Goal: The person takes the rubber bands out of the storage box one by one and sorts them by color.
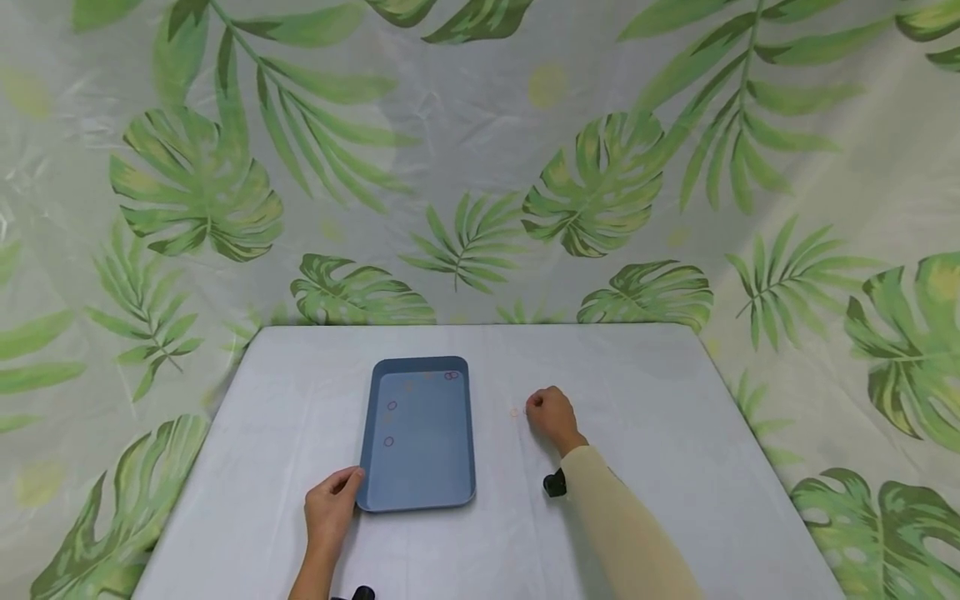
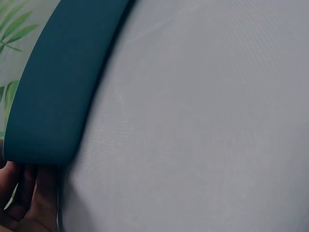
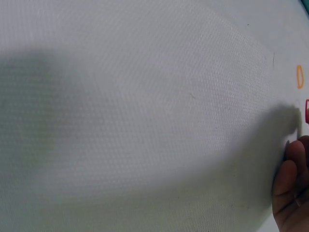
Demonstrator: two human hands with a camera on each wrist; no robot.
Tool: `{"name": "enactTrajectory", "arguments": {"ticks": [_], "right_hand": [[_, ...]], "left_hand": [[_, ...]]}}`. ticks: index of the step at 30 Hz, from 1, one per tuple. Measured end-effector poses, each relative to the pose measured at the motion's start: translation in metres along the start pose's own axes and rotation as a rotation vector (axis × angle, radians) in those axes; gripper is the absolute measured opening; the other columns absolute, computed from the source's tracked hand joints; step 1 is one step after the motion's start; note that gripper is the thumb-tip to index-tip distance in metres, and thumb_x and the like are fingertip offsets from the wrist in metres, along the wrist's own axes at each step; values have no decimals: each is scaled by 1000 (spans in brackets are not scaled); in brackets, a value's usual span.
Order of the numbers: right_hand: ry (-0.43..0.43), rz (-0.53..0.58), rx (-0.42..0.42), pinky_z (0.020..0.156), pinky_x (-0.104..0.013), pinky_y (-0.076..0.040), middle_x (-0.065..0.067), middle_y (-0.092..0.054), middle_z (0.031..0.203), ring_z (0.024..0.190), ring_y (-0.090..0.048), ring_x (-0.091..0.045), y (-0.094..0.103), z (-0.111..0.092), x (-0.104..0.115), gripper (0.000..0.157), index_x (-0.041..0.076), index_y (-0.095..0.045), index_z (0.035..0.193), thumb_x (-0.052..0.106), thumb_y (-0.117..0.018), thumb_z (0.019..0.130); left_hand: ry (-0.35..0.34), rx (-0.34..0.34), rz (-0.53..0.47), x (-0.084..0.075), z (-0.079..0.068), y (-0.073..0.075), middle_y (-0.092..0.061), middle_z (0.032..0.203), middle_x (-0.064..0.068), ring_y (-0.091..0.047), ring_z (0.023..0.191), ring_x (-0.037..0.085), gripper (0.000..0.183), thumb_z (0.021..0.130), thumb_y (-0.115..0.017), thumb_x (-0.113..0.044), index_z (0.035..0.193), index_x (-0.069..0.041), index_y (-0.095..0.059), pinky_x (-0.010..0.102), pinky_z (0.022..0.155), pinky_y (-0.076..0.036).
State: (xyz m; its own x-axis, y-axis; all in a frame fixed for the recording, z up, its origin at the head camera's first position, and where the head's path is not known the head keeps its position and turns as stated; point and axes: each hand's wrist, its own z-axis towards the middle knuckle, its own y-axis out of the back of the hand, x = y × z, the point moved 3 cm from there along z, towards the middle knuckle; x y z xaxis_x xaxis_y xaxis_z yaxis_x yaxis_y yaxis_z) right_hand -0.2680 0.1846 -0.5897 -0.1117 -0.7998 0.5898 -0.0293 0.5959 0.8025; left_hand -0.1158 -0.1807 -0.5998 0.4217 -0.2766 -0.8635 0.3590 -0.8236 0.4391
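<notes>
A blue-grey rectangular tray (image 1: 420,475) lies on the white-covered table, with several small red and orange rubber bands inside, mostly toward its far and left sides. My left hand (image 1: 330,507) holds the tray's near left corner between thumb and fingers; in the left wrist view, fingers (image 2: 41,193) show at the tray's edge (image 2: 53,96). Right of the tray, my right hand (image 1: 553,417) is low over the table, fingers curled, fingertips at a red rubber band (image 3: 307,111). Just left of that hand lies an orange rubber band (image 1: 514,413), apart from it.
Inside the tray, a red band (image 1: 388,442) lies nearest to me, and two overlapping red bands (image 1: 451,376) lie by the far right corner. A leaf-patterned sheet (image 1: 480,167) hangs behind the white tabletop (image 1: 637,375).
</notes>
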Motion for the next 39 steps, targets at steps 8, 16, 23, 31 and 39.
{"name": "enactTrajectory", "arguments": {"ticks": [8,16,23,31,39], "right_hand": [[-5,2,3,85,-42,-49,-13,-62,99,90,-56,-25,-2,1,-2,13,4,-72,88,11,-61,91],[-32,17,8,87,-42,-48,-12,-61,99,91,-55,-25,-2,2,-1,12,5,-73,90,13,-63,91],[-18,18,11,88,-44,-49,-13,-63,100,93,-57,-26,-1,2,1,14,4,-73,94,11,-62,91],[37,47,-26,86,-44,-50,-15,-64,100,93,-59,-28,3,4,18,14,3,-73,96,9,-62,90],[322,93,-62,81,-43,-52,-14,-67,98,90,-62,-29,-4,4,85,10,5,-74,97,7,-67,91]], "left_hand": [[-32,-21,-1,2,-1,0,-75,109,16,-66,96,16,30,93,-68,-27,108,-2,-75,11,69,-46],[-34,-15,4,1,-1,1,-75,109,17,-67,95,16,30,93,-67,-26,108,-2,-75,12,69,-46],[-37,-21,-12,0,0,1,-76,107,17,-64,88,6,30,92,-69,-26,107,-2,-76,11,69,-46],[-28,-16,-12,1,1,2,-75,109,16,-64,91,9,31,93,-68,-28,108,-2,-75,11,70,-46],[-22,5,-23,5,3,0,-74,112,17,-66,99,18,32,93,-68,-28,110,-2,-75,11,71,-46]]}}
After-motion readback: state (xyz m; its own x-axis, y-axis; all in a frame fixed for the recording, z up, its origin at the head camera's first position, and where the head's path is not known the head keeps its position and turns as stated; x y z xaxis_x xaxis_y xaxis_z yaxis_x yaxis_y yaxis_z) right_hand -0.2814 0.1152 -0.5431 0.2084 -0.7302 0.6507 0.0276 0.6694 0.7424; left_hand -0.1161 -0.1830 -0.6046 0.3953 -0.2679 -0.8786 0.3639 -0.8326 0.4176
